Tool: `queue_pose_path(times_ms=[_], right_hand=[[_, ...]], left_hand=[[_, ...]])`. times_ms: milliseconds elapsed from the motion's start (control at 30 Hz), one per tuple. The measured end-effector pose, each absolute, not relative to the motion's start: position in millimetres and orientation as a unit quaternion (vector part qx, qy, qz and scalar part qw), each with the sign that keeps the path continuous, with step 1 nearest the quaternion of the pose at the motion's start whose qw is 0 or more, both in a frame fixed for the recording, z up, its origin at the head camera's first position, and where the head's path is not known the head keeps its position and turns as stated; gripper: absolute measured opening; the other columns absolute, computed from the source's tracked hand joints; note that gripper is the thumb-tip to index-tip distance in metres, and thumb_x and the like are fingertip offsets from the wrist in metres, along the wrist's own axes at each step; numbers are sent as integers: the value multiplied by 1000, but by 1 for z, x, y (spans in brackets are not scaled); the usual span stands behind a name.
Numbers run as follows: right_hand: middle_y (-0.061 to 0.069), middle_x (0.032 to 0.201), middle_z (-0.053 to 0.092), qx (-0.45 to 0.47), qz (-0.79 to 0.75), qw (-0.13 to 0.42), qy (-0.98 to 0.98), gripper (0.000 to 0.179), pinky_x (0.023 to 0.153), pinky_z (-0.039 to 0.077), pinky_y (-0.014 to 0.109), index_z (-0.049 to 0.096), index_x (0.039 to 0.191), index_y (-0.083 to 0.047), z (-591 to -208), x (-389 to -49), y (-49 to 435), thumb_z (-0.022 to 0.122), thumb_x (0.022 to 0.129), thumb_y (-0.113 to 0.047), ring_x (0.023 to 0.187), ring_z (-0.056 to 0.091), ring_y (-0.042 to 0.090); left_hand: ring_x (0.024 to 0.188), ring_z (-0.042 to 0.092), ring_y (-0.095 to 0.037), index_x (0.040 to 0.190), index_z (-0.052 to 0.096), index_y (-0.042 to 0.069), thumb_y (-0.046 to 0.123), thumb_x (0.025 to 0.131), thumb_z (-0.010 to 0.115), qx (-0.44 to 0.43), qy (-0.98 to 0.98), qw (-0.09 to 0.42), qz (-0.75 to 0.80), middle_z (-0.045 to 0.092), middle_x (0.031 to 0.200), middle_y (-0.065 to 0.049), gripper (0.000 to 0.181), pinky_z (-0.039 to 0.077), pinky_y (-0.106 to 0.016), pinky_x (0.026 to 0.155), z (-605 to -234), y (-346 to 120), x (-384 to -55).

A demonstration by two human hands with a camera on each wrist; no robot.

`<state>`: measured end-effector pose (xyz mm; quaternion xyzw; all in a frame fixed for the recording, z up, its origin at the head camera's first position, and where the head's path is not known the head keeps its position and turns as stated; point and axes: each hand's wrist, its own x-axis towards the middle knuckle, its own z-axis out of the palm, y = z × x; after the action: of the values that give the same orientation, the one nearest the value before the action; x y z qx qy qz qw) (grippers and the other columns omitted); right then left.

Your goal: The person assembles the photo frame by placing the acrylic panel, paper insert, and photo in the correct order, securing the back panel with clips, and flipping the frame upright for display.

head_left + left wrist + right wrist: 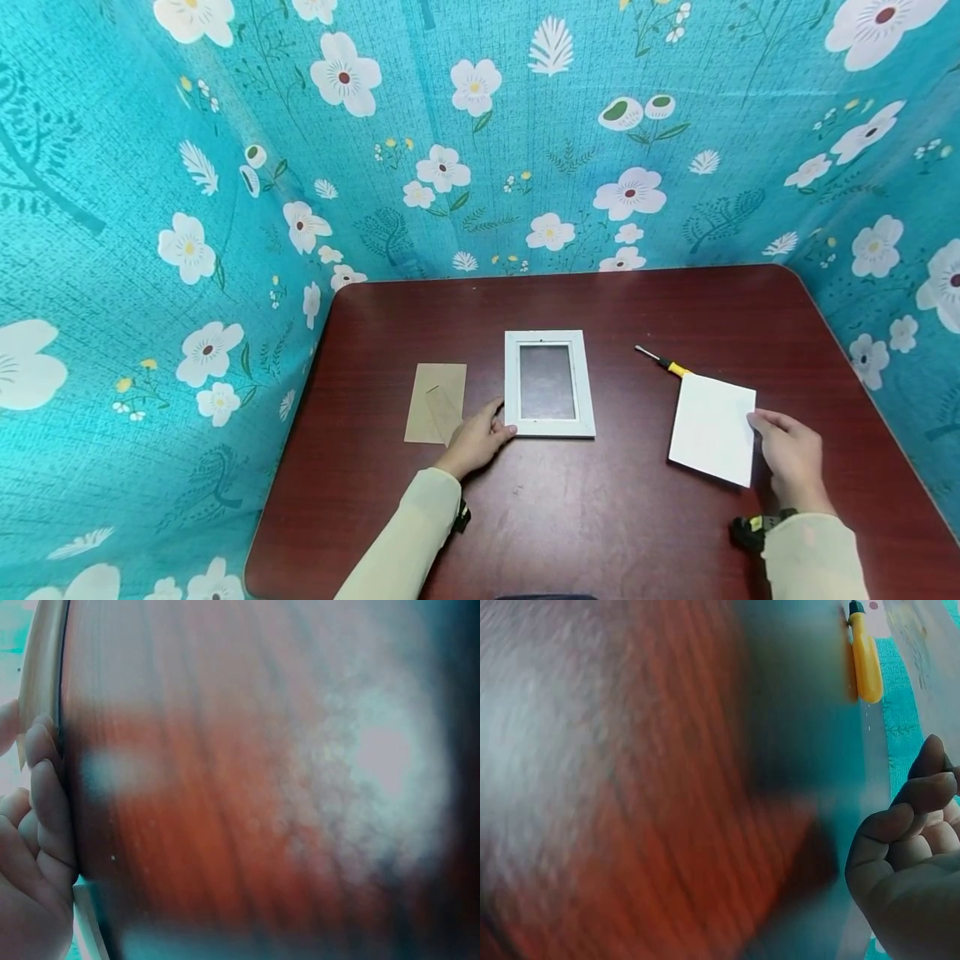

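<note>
A white picture frame (512, 379) lies on the dark red table, its opening showing the tabletop. My left hand (477, 437) grips its lower left corner, thumb on the front face and fingers at the side. In the left wrist view, the left hand's fingers (52, 795) are along the frame's edge. To the right, my right hand (791, 454) pinches a flat white rectangular panel (712, 429) by its right edge, and the panel is tilted over the table. Curled fingers (922, 802) of the right hand show in the right wrist view.
A brown backing board (427, 379) with an easel leg lies left of the frame, partly behind my left hand. A screwdriver (663, 362) with a yellow and black handle lies beyond the white panel, which overlaps its handle end. Flowered teal cloth (480, 167) surrounds the table (600, 517).
</note>
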<state>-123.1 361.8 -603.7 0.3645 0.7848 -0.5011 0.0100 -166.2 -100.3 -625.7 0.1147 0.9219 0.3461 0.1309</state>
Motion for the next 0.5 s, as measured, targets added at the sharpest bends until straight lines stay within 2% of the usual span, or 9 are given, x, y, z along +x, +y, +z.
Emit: queue_pose_path(times_ms=[500], right_hand=[[14,112,57,347,-505,0,790,48,63,44,28,57,131,3,-601,-137,349,55,99,-32,91,51,21]], left_hand=[[61,50,-3,145,43,10,39,95,63,116,922,133,346,56,73,14,62,43,-27,64,-625,-100,-167]])
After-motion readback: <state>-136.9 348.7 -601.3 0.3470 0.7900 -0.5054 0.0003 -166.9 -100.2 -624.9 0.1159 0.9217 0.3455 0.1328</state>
